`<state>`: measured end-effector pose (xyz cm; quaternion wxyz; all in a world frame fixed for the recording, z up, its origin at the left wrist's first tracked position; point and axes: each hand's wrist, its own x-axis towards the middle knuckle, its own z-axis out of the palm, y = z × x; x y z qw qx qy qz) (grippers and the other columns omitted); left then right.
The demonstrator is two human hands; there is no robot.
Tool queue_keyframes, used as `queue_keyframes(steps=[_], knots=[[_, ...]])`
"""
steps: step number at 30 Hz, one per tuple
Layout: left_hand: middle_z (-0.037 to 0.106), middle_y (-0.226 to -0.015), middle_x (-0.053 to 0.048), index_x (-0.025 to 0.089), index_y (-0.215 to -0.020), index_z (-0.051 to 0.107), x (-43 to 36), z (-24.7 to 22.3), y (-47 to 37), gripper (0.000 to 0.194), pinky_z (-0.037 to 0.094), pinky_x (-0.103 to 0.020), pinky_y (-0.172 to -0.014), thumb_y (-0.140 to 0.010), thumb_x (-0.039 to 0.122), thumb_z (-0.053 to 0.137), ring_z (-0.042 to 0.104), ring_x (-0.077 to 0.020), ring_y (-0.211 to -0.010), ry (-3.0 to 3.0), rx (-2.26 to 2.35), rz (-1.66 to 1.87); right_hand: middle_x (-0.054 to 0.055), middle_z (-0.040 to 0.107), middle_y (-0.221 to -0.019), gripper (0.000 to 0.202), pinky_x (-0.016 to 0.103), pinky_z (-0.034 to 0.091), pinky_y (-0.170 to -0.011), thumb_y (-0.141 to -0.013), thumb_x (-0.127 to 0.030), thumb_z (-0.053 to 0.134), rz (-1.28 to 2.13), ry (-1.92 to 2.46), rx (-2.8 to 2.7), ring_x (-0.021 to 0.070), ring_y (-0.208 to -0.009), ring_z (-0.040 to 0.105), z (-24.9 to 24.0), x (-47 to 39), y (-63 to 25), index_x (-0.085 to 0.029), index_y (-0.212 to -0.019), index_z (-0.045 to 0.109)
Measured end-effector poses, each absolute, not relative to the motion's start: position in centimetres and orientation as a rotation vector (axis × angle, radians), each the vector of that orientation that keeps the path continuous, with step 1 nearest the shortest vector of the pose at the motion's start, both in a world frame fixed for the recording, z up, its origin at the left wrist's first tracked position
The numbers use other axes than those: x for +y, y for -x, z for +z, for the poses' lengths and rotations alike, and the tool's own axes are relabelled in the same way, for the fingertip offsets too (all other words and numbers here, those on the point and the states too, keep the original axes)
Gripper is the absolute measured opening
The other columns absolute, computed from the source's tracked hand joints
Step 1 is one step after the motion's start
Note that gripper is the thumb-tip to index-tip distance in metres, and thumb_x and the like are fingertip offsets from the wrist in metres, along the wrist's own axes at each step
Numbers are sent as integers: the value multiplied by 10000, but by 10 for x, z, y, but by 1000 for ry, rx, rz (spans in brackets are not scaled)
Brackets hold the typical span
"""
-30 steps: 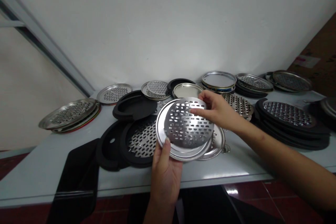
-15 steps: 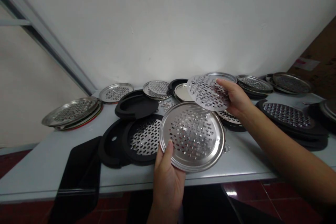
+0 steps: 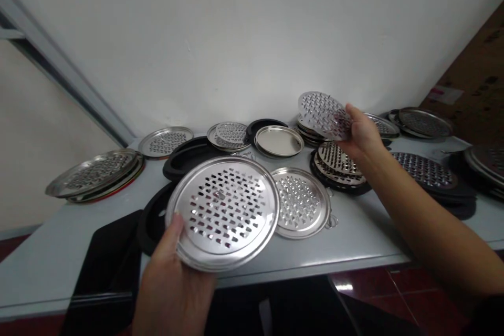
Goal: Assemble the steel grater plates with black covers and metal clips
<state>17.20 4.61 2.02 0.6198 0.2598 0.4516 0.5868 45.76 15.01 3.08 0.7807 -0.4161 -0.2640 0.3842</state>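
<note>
My left hand [image 3: 173,273] is closed on the lower left rim of a round metal grater plate with a raised rim [image 3: 226,215], tilted up above the table's front. Its thumb lies on the rim and its other fingers are behind. My right hand [image 3: 360,131] pinches the right edge of a thin flat perforated disc [image 3: 323,113], raised over a stack at the back. Beneath and right of the left plate, another rimmed grater plate [image 3: 297,202] lies on the table. A stack of perforated discs on a black holder [image 3: 340,165] sits under my right wrist.
The pale table [image 3: 346,241] carries black round trays [image 3: 189,155], a plain metal plate [image 3: 279,142] and wire rings [image 3: 332,221]. Stacked grater plates [image 3: 98,173] stand on the left and more on the right [image 3: 425,173]. A black flat panel [image 3: 106,268] overhangs the front edge.
My left hand has moved left and closer with its grater plate, revealing another plate on the table. My right hand has shifted right and slightly up with the perforated disc. The view has shifted slightly.
</note>
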Motion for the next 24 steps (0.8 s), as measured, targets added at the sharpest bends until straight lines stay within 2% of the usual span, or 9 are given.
queue_keyframes(steps=[7, 13, 21, 24], knots=[[649, -1013, -59, 179, -1050, 577, 88, 46, -176, 344, 463, -349, -856, -836, 141, 312, 555, -194, -1016, -283, 1009, 1450, -38, 562, -565, 154, 198, 478, -465, -793, -131, 390, 872, 946, -440, 75, -472, 515, 27, 153, -455, -149, -711, 519], [671, -933, -99, 91, -1059, 566, 90, 36, -183, 329, 435, -395, -876, -819, 103, 341, 577, -216, -974, -269, 931, 1417, -24, 557, -546, 158, 180, 488, -444, -826, -111, 405, 1129, 1122, -517, 67, -460, 527, 13, 155, -423, -124, -704, 505], [668, -939, -107, 93, -1058, 578, 86, 37, -188, 333, 388, -420, -918, -817, 115, 349, 559, -224, -1002, -201, 954, 1423, 1, 555, -588, 203, 188, 514, -540, -879, -184, 353, 1158, 1263, -682, 68, -529, 559, 1, 170, -408, -140, -714, 463], [667, -951, -98, 114, -1075, 572, 84, 39, -189, 342, 387, -415, -920, -821, 118, 343, 554, -218, -1012, -181, 960, 1411, 7, 551, -608, 103, 220, 503, -504, -846, -183, 421, 1122, 1411, -814, 85, -507, 553, 3, 168, -408, -124, -790, 484]])
